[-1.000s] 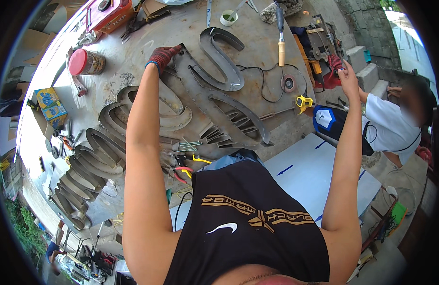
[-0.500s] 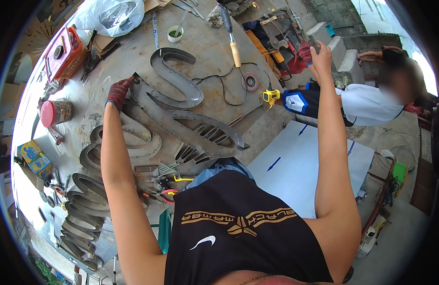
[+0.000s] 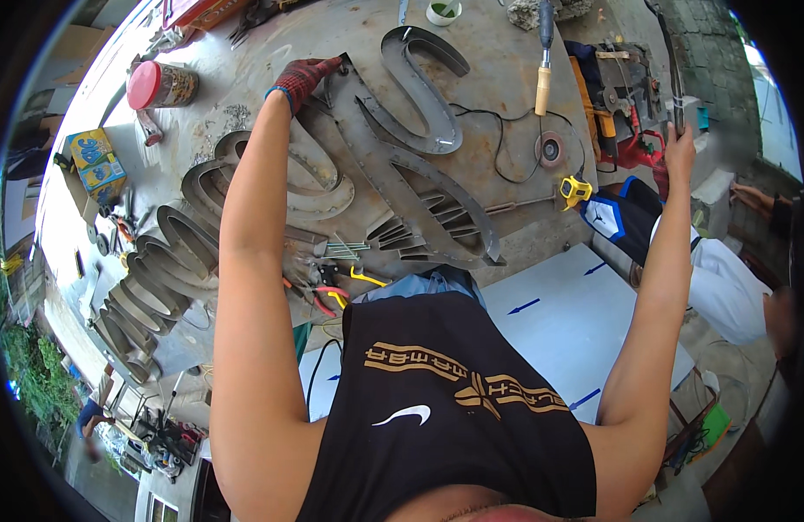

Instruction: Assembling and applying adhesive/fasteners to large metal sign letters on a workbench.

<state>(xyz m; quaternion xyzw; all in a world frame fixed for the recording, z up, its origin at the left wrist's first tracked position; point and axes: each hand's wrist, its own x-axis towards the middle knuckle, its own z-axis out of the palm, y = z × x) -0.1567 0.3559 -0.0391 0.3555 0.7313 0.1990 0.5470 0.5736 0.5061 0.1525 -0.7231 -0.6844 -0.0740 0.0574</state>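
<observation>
My left hand [image 3: 306, 80], in a red knit glove, grips the pointed tip of a grey sheet-metal letter form [image 3: 398, 161] on the table. Out to the right, the fingers of my bare right hand [image 3: 680, 155] close round the lower end of a long, thin, dark metal tool [image 3: 676, 74]. What kind of tool it is, I cannot make out. Partly hidden beside my right wrist is a red glove [image 3: 660, 177]. An S-shaped metal strip [image 3: 441, 130] lies just past the letter form.
Several curved metal strips [image 3: 150, 283] spread leftward over the metal table [image 3: 271, 187]. Pliers [image 3: 332, 300], a yellow tape measure [image 3: 574, 191], a wooden-handled tool [image 3: 543, 87] and a red-lidded jar [image 3: 163, 85] lie around. A co-worker in a white shirt [image 3: 728, 287] is at right, beside a white sheet [image 3: 550, 313].
My right hand, open beside the red glove before, has closed on the metal tool. The view has turned, so the table appears shifted right. My left hand stays at the letter form's tip.
</observation>
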